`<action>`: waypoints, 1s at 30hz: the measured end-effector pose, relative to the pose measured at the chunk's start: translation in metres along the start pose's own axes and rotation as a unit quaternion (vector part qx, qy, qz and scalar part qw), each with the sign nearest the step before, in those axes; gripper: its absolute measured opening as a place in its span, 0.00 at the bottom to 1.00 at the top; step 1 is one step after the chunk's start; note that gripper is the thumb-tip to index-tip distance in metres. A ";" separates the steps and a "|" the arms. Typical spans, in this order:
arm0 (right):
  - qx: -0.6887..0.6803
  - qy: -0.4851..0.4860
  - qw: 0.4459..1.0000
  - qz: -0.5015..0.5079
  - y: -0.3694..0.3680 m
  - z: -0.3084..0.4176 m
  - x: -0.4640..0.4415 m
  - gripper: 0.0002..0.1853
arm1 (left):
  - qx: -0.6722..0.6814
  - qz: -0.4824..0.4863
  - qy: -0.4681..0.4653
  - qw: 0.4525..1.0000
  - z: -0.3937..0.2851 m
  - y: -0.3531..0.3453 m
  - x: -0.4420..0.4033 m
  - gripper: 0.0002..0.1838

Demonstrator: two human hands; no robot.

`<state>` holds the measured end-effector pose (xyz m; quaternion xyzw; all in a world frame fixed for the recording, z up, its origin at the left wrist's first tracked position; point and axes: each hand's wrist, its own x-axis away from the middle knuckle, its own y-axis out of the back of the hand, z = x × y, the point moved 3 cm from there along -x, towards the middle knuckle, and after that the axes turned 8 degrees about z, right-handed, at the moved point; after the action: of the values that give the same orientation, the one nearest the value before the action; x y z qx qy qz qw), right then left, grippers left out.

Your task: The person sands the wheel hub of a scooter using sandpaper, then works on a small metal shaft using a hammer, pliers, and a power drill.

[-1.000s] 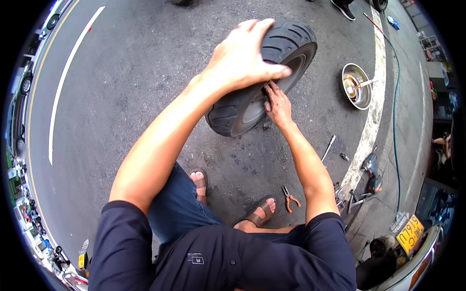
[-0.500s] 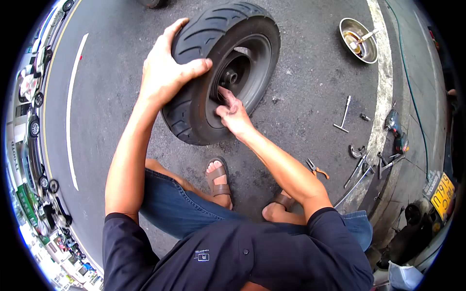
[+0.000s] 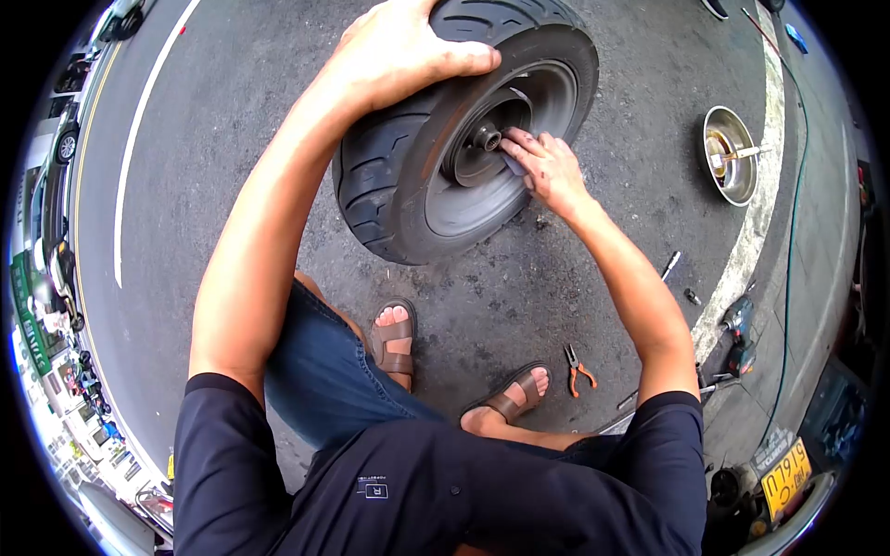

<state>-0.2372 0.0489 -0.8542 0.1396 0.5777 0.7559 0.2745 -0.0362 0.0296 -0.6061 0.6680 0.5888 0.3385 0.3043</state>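
Two-handed at one tilted wheel [image 3: 468, 156], beyond the sandalled feet [image 3: 395, 341].
Grasping the upper left of the tyre [image 3: 382, 171] with the left hand [image 3: 397, 54]; reaching inside the rim [image 3: 447, 209] with the right hand [image 3: 549, 174], fingers beside the hub [image 3: 488, 139], grip on a greyish scrap [image 3: 514, 165] too hidden to tell. Pliers [image 3: 574, 362] near one foot.

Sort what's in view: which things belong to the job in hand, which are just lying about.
Belongs to the job, it seems:
wheel, gripped by the left hand
greyish piece at the right hand, too small to identify

Lying about, untouched (some may serve the job too):
pliers
metal bowl with brush
drill
hose
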 end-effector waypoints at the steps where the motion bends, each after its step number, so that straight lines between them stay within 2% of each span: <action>1: -0.075 -0.056 0.995 -0.046 -0.016 0.016 0.007 0.25 | -0.005 0.009 0.010 1.000 -0.003 -0.002 -0.004 0.49; 2: -0.143 -0.108 0.979 -0.096 -0.025 0.035 0.011 0.25 | -0.010 0.010 0.016 1.000 -0.006 -0.001 -0.008 0.49; 3: -0.269 -0.132 0.939 -0.168 -0.029 0.069 0.009 0.28 | -0.019 0.014 0.013 1.000 -0.009 0.001 -0.012 0.48; 4: -0.400 -0.144 0.888 -0.173 -0.009 0.090 0.003 0.30 | -0.029 0.024 0.015 0.999 -0.009 -0.001 -0.013 0.48; 6: -0.299 -0.084 0.944 -0.109 -0.014 0.056 0.009 0.29 | -0.051 0.004 0.020 0.998 -0.013 -0.004 -0.017 0.48; 7: -0.147 -0.073 0.986 -0.042 -0.013 0.019 0.010 0.28 | -0.030 0.015 0.018 0.999 -0.021 -0.007 -0.015 0.48; 8: -0.073 -0.018 0.997 0.007 -0.001 -0.022 0.004 0.28 | -0.012 0.007 0.015 1.000 -0.028 -0.002 -0.016 0.48; 10: -0.065 -0.066 0.995 -0.043 0.005 -0.006 0.005 0.29 | 0.006 -0.009 0.021 1.000 -0.036 0.001 -0.012 0.47; 11: -0.163 -0.124 0.977 -0.056 -0.013 0.027 0.014 0.30 | -0.005 -0.003 0.014 1.000 -0.036 0.001 -0.013 0.47; 12: -0.291 -0.098 0.942 -0.136 -0.001 0.060 0.013 0.31 | -0.043 0.003 0.022 0.999 -0.039 0.002 -0.012 0.45; 14: -0.279 -0.062 0.952 -0.113 -0.002 0.050 0.017 0.32 | -0.049 -0.003 0.025 0.998 -0.043 0.000 -0.009 0.44; 16: -0.070 -0.023 0.996 -0.050 0.003 -0.010 0.016 0.34 | -0.031 0.031 0.040 0.998 -0.046 -0.007 -0.008 0.46; 17: -0.022 -0.012 1.000 -0.014 0.022 -0.023 0.014 0.35 | -0.045 -0.011 -0.020 0.999 -0.041 -0.015 -0.009 0.49; 18: 0.004 -0.045 0.999 -0.002 0.024 -0.021 0.014 0.36 | -0.060 -0.050 -0.084 0.993 -0.037 -0.024 -0.008 0.52; 19: -0.024 -0.067 0.997 -0.038 0.019 -0.018 0.018 0.36 | -0.021 -0.084 -0.137 0.987 -0.029 -0.028 0.002 0.57; 20: -0.053 -0.092 0.992 -0.073 0.012 -0.013 0.024 0.36 | 0.018 -0.084 -0.110 0.990 -0.027 -0.025 0.019 0.62; 21: -0.066 -0.111 0.987 -0.096 0.010 -0.010 0.025 0.36 | -0.012 -0.078 -0.098 0.992 -0.020 -0.029 0.034 0.64; 22: -0.075 -0.116 0.985 -0.108 0.016 -0.007 0.025 0.34 | -0.045 -0.067 -0.084 0.993 -0.010 -0.038 0.049 0.66; 24: -0.147 -0.150 0.972 -0.105 0.013 0.001 0.025 0.32 | -0.007 -0.053 -0.031 0.998 0.005 -0.055 0.079 0.70; 25: -0.182 -0.144 0.958 -0.170 -0.004 0.015 0.024 0.30 | -0.008 -0.090 -0.069 0.994 0.014 -0.065 0.091 0.69; 26: -0.258 -0.174 0.937 -0.160 0.004 0.040 0.019 0.30 | -0.003 -0.080 -0.034 0.996 0.015 -0.065 0.092 0.68; 27: -0.413 -0.214 0.867 -0.180 0.007 0.058 0.010 0.30 | -0.006 -0.094 -0.040 0.995 0.019 -0.065 0.096 0.66; 28: -0.554 -0.244 0.772 -0.192 0.010 0.070 0.004 0.29 | -0.006 -0.111 -0.047 0.993 0.022 -0.064 0.098 0.65; 30: -0.764 -0.249 0.585 -0.113 0.042 0.099 0.009 0.29 | 0.017 -0.113 -0.085 0.990 0.016 -0.045 0.101 0.62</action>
<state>-0.2029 0.1254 -0.7866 -0.0049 -0.2921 0.8172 0.4968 -0.0415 0.1353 -0.6416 0.6288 0.6380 0.2336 0.3783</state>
